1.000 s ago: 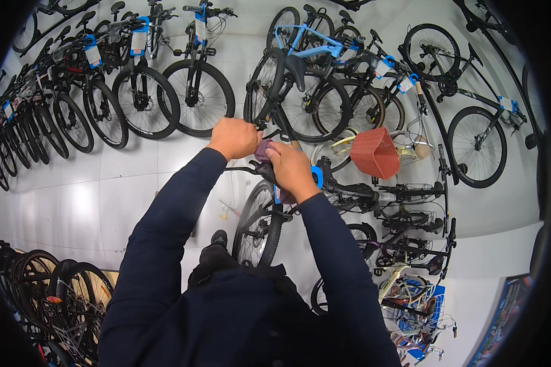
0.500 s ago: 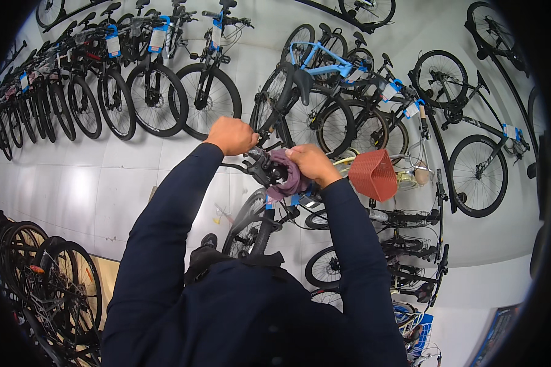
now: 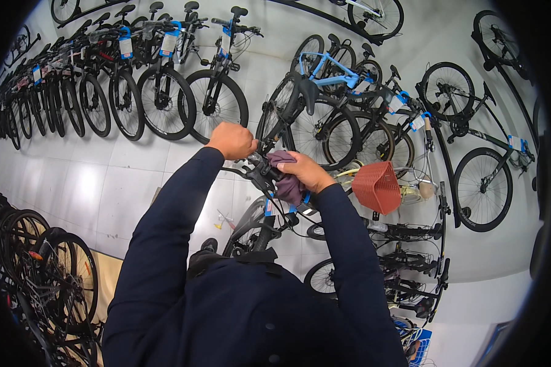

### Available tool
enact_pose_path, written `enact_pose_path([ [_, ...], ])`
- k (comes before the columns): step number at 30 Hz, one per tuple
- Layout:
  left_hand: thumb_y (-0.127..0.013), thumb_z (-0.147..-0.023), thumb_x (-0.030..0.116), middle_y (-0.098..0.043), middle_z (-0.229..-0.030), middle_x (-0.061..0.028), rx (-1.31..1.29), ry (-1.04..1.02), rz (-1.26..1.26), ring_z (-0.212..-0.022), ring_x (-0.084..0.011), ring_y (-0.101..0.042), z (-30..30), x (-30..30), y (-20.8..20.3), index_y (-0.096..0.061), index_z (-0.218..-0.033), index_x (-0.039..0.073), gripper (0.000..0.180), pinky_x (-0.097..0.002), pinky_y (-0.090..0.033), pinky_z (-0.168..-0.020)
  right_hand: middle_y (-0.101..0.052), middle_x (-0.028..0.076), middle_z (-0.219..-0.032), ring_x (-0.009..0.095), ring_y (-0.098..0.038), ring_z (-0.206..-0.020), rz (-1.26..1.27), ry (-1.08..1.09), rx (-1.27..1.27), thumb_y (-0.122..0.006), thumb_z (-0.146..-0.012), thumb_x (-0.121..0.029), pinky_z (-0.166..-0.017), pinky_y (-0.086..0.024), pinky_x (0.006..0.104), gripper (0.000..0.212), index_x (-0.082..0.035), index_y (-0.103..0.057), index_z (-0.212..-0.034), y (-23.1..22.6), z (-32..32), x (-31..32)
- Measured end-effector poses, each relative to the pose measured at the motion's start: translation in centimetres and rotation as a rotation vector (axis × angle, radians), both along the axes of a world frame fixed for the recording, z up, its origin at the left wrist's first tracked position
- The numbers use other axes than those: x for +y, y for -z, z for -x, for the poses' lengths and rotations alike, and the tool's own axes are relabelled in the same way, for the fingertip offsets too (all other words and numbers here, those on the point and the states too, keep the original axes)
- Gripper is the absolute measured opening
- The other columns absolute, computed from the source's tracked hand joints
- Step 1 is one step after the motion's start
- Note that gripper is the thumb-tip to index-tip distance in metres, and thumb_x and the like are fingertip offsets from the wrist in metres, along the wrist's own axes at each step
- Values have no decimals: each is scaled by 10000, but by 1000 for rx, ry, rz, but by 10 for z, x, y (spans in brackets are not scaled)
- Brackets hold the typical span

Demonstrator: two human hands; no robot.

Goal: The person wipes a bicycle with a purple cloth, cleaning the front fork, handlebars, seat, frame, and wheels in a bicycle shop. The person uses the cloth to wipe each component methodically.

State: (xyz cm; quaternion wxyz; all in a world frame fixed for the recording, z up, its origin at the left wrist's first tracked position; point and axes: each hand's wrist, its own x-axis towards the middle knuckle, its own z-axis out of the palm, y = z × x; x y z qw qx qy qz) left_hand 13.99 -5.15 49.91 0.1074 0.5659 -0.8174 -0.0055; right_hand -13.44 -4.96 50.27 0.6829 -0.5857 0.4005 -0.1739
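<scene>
In front of me stands a black bicycle [image 3: 266,234], its handlebar [image 3: 261,173] between my two arms. My left hand [image 3: 232,141] is closed in a fist at one end of the handlebar, wrapped round the grip, which the fingers hide. A crumpled purple cloth [image 3: 289,188] is pinched in my right hand [image 3: 308,172], resting against the bar near its middle. Below the cloth hangs a blue tag [image 3: 274,207], and dark cables curve down beside it.
A row of parked bicycles [image 3: 159,101] runs along the far left. Close beyond my hands stands a blue-framed bicycle [image 3: 333,78]. A red-brown basket [image 3: 376,189] is just right of my right hand. More bicycles [image 3: 64,275] stand at the lower left, others [image 3: 483,134] at the right.
The purple cloth, earlier looped round the handlebar part, now hangs bunched below my right hand, which has shifted slightly down and right. My left hand keeps its hold; the whole view has shifted a little.
</scene>
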Motion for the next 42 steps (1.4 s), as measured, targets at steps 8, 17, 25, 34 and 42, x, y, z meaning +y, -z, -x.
enact_pose_path([
  [8,-524,-973,437,-727,-731,-147,2,-24,-31,-730,-378,-716,-2,-4,3,-759,-726,125,461,-520,-548,-651,-747,161,-1034,320,-713,-972,764,143,540,-690,-969,-294,-838,-544,429,328,3,-723,-1103,-14,-33,-5],
  [17,-542,-947,418,-718,-703,-138,34,-11,-15,-705,-382,-709,-3,-4,4,-751,-705,122,435,-526,-550,-656,-678,177,-1156,353,-596,-1184,1522,-60,673,-709,-925,-269,-1139,-367,565,390,6,-602,-1181,2,-47,78],
  [25,-541,-941,412,-719,-710,-142,10,-29,-27,-710,-384,-709,0,-5,4,-751,-706,128,424,-530,-554,-666,-712,291,-894,496,-673,-905,805,-80,687,-433,-1058,-432,-840,-509,579,581,23,-726,-848,3,-62,-7],
  [34,-533,-934,398,-721,-716,-146,20,-39,-22,-706,-380,-709,-2,-1,4,-749,-702,120,422,-522,-552,-654,-687,199,-1178,377,-639,-1092,1548,170,604,-605,-971,-255,-892,-506,506,288,-10,-683,-1101,19,-64,80],
  [42,-523,-946,393,-726,-737,-135,-4,-55,-77,-733,-370,-709,0,-1,1,-748,-728,123,413,-522,-542,-656,-763,176,-897,312,-750,-828,547,482,189,-584,-1054,-328,-715,-569,438,389,41,-709,-1042,-24,9,18],
])
